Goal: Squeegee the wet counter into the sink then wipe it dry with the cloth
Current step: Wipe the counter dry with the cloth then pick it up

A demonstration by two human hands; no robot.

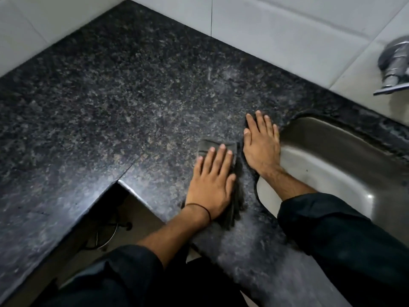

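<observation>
A dark speckled granite counter (124,89) fills the corner, with a steel sink (345,165) set in at the right. My left hand (212,185) lies flat, fingers together, pressing a dark grey folded cloth (207,146) onto the counter just left of the sink. The cloth shows past my fingertips and along my hand's right side. My right hand (261,145) rests flat and empty on the narrow counter strip at the sink's left rim, fingers spread. No squeegee is in view.
White wall tiles (276,29) back the counter on both sides. A chrome tap (396,65) juts out at the upper right above the sink. The counter's inner front edge (132,189) drops to the floor, where a wire stand is visible.
</observation>
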